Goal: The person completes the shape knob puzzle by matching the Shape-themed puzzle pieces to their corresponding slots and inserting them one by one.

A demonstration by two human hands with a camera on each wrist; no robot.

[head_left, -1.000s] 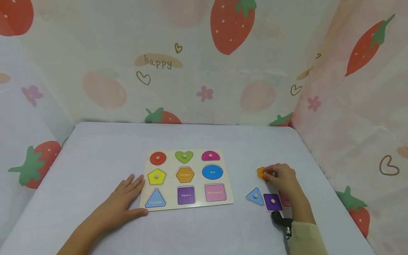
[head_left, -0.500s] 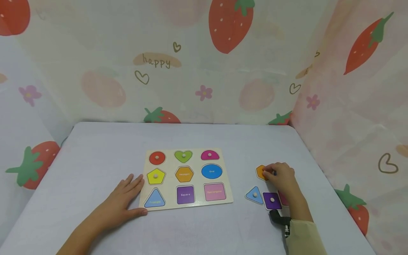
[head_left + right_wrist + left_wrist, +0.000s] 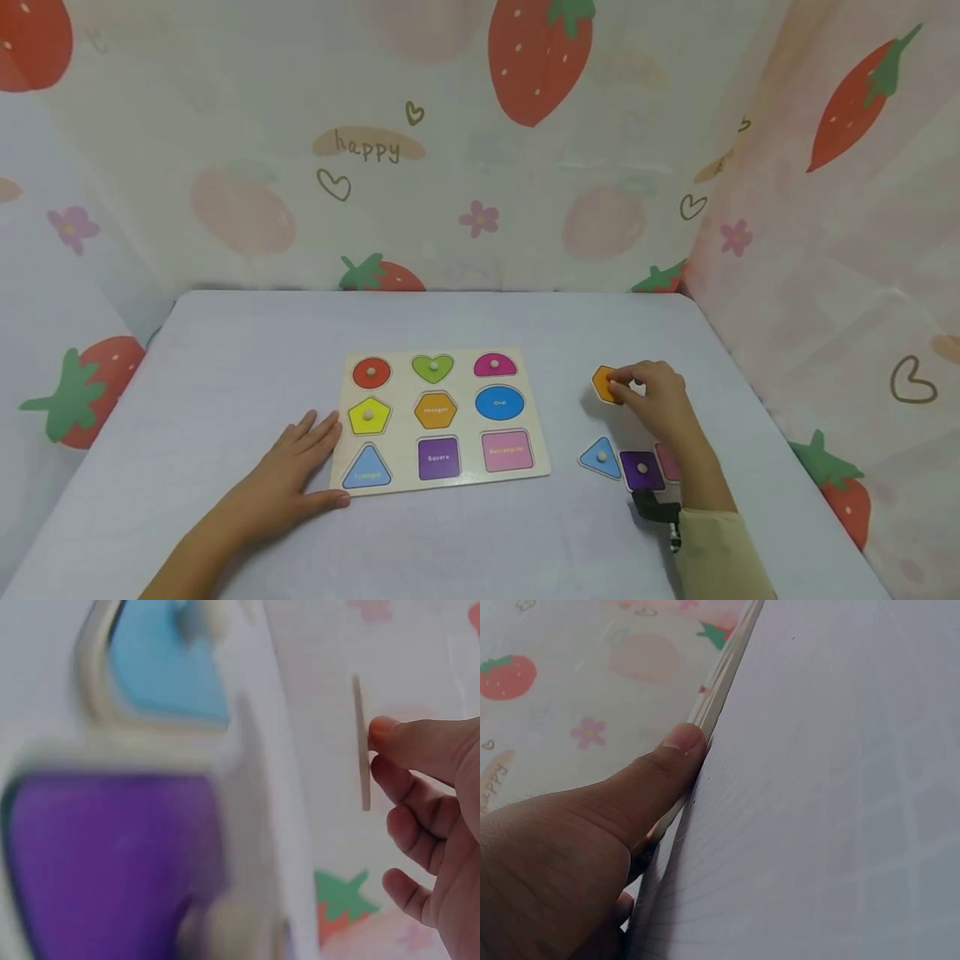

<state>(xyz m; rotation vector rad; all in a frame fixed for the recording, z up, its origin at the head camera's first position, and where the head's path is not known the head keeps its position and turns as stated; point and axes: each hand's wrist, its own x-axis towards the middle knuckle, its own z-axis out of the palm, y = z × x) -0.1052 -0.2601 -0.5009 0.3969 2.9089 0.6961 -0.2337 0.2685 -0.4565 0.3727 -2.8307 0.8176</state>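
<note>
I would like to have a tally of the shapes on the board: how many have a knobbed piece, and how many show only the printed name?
With knobbed piece: 4 (red circle, green heart, magenta half circle, yellow pentagon)
Printed name only: 5 (orange hexagon, blue oval, blue triangle, purple square, pink rectangle)
Total: 9

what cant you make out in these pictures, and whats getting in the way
- Knob of the orange hexagon piece: head view, covered by the right hand.
- Right part of the pink piece: head view, behind the right forearm.
- Blue triangle piece and purple square piece: right wrist view, blurred, cut off by the top and bottom edges respectively.
- Left hand: left wrist view, most fingers hidden behind thumb and palm.
</note>
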